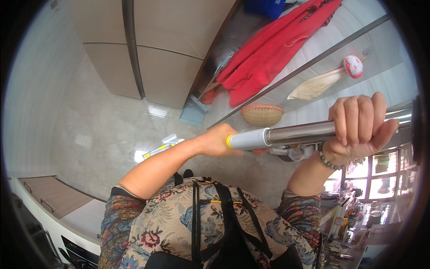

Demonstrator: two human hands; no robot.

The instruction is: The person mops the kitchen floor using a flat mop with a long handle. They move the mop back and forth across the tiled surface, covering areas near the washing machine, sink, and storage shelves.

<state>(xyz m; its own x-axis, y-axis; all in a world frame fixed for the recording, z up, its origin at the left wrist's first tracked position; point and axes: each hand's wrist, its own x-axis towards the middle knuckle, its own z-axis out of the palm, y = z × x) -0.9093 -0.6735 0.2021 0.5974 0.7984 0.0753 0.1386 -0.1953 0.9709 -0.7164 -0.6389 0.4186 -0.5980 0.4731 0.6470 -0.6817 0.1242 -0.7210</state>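
Observation:
A metal pole (302,131) with a grey plastic collar (250,139) and a yellow ring slants up to the right in front of me. My left hand (221,140) is wrapped around its lower part, just below the yellow ring. Higher up, my right hand (361,122) is closed around the shiny metal tube, with a beaded bracelet on that wrist. Below my left forearm, a white and yellow mop head (164,145) shows near the floor, partly hidden by the arm. The pole's far upper end runs out towards the right rim.
A beige refrigerator or cabinet (168,30) stands ahead. To its right hang a red cloth (265,53) and a pale cloth (317,84), with a woven basket (262,115) below. A blue dustpan (193,112) is by the wall. Drawers (55,198) lie left, cluttered shelves (339,228) right.

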